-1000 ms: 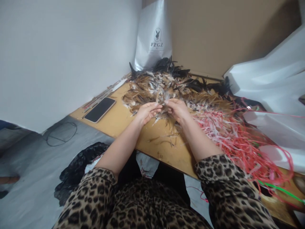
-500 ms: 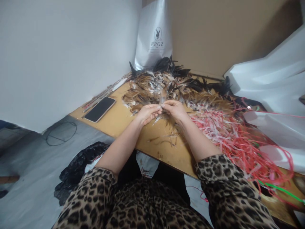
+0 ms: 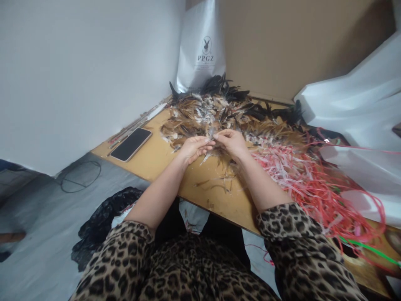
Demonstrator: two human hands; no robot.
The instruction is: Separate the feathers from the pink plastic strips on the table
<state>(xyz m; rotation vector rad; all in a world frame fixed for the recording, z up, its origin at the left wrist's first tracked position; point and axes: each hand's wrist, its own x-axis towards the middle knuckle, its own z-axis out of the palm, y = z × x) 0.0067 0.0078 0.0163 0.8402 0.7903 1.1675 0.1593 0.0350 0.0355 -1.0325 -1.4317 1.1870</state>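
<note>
Close together over the table, my left hand and my right hand both pinch with thumb and fingers. A small pale grey feather stands up between the fingertips of my left hand. The fingers of my right hand are closed right beside it; what they grip, if anything, is too small to make out. Just beyond both hands lies a broad pile of brown, white and black feathers. Loose thin feathers are scattered on the table below my wrists.
To the left lies a phone. A white printed bag stands behind the feathers. Tangled red and pink plastic strips cover the right side, beside large white sacks. A black plastic bag is on the floor.
The fingertips have drawn slightly apart, with my right hand a little higher and to the right. The grey feather shows more clearly between them.
</note>
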